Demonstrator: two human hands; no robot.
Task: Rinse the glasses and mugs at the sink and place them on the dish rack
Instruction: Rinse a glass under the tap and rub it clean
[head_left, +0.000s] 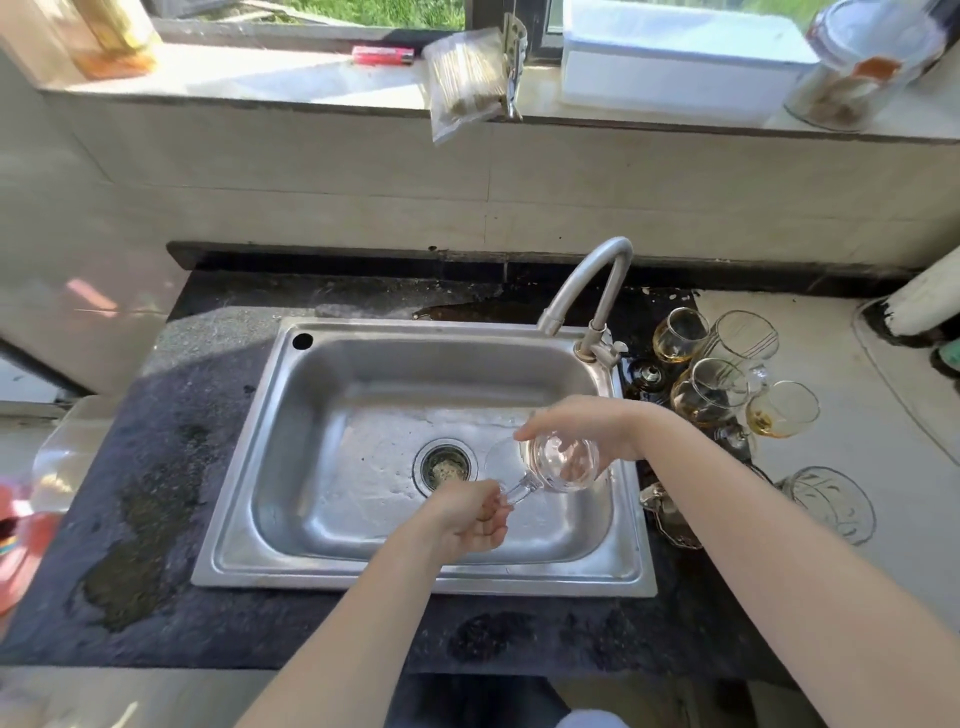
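One glass mug (563, 465) in play: we hold it over sink's (415, 577) right side, left hand (475, 514) pinching handle, right hand (587, 423) wrapped round body. Stained glasses (709, 389) wait beyond sink's right edge; most work left, dish rack unseen.

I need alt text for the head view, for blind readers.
A person holds a clear glass mug over a stainless steel sink, left hand on its handle, right hand round its body. Amber-stained clear glasses sit on the right.
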